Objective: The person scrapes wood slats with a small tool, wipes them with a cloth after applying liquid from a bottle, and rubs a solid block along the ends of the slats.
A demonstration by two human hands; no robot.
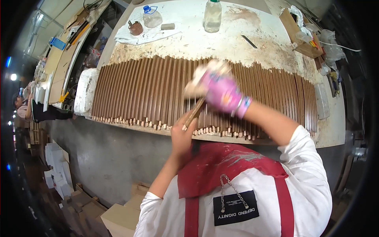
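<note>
My left hand is bare and grips the near end of one thin brown wooden stick, tilted up over the bench edge. My right hand wears a pink glove and clutches a pale rag pressed against the upper part of that stick. Under both hands, several more brown sticks lie side by side in a long row on the stained white workbench, their pale ends sticking out over its front edge.
At the back of the bench stand two clear plastic bottles, a white cloth with a small brown cup, and a wooden box to the right. Cardboard boxes sit on the floor. Another person works at far left.
</note>
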